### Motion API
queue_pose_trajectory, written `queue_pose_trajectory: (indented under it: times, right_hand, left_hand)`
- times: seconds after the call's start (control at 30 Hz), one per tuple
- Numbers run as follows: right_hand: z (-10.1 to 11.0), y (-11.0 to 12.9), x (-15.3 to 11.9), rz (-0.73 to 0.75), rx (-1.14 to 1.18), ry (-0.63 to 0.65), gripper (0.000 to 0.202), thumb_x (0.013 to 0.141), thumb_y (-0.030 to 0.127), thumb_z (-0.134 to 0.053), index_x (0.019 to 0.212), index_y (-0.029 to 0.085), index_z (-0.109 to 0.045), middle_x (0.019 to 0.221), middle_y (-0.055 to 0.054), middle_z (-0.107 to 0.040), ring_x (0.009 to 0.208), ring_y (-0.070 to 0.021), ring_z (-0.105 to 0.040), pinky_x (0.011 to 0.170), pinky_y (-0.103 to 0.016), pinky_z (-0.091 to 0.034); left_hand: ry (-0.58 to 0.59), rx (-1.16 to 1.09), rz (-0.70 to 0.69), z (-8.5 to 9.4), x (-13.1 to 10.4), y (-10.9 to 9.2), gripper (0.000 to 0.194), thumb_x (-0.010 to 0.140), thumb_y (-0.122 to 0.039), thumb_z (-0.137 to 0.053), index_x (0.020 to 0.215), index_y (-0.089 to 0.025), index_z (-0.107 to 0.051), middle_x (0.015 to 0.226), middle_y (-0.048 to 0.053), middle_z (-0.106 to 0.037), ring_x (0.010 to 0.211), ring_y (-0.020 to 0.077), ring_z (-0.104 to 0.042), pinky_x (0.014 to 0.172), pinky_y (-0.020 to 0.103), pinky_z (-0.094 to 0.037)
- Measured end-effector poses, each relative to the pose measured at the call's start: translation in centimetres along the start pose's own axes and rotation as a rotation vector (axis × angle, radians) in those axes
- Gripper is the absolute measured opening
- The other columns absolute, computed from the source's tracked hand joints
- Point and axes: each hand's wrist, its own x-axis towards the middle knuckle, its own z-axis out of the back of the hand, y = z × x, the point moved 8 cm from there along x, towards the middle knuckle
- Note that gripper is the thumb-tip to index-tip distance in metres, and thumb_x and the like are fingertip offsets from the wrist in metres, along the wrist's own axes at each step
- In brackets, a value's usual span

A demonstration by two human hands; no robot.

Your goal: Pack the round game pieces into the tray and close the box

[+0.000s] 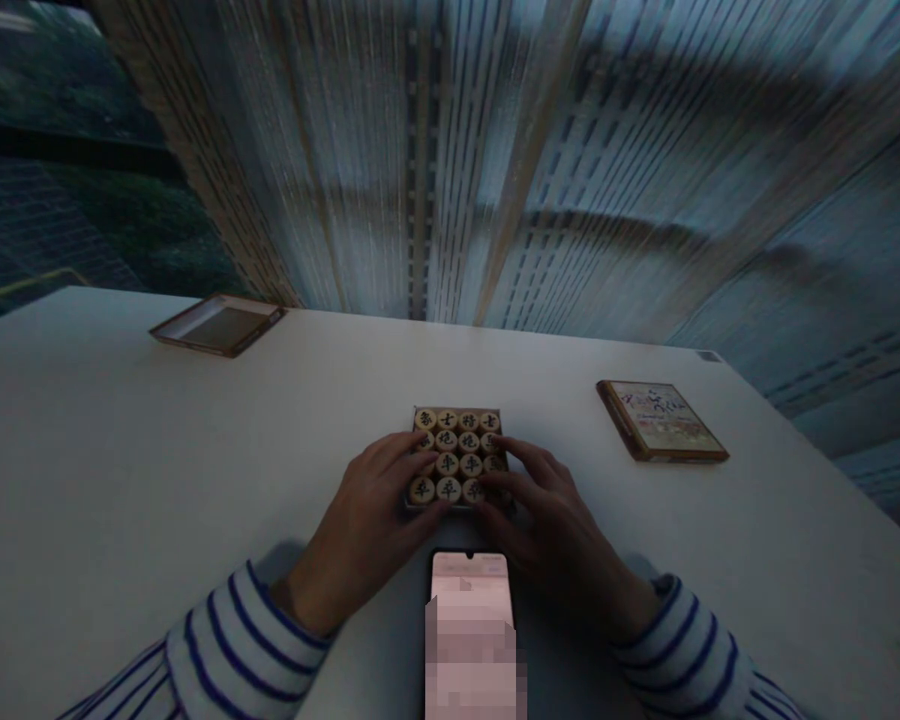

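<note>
A shallow square box (461, 508) of round wooden Chinese chess pieces (448, 464) lies in front of me on the white table. The pieces sit in rows, their dark characters facing up. My left hand (379, 510) is curled around the box's left side, fingertips over the leftmost pieces and thumb along the near edge. At the opposite side, my right hand (547, 510) grips in a similar way, its fingers over the right-hand pieces and its thumb near the front corner. Both hands partly hide the outer pieces and the box's sides.
A phone (471, 590) with a lit, pixelated screen lies just nearer than the box. An open, shallow box tray (229, 325) is at the far left of the table (307, 380). A flat printed box (664, 420) lies to the right. Sheer curtains (450, 170) hang behind.
</note>
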Motion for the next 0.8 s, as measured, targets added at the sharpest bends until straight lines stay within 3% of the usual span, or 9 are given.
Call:
queue_pose_trajectory:
  times: [0.43, 0.8]
  right_hand:
    - [0.27, -0.54, 0.12, -0.038, 0.002, -0.022, 0.021, 0.082, 0.023, -0.053, 0.102, 0.021, -0.056, 0.124, -0.012, -0.048, 0.115, -0.0252, -0.044, 0.091, -0.049, -0.042]
    - [-0.27, -0.37, 0.57, -0.036, -0.034, 0.000, 0.029, 0.083, 0.031, -0.052, 0.110, 0.021, -0.054, 0.131, -0.013, -0.041, 0.121, -0.0282, -0.038, 0.094, -0.053, -0.038]
  left_hand:
    - [0.037, 0.012, 0.080, 0.36, 0.24, 0.73, 0.036, 0.081, -0.040, -0.053, 0.111, -0.020, -0.054, 0.124, 0.011, -0.052, 0.116, 0.0270, -0.045, 0.095, 0.050, -0.040]
    - [0.075, 0.165, 0.011, -0.38, 0.88, 0.13, 0.036, 0.080, -0.042, -0.053, 0.108, -0.020, -0.057, 0.132, 0.013, -0.044, 0.124, 0.0309, -0.035, 0.099, 0.053, -0.034]
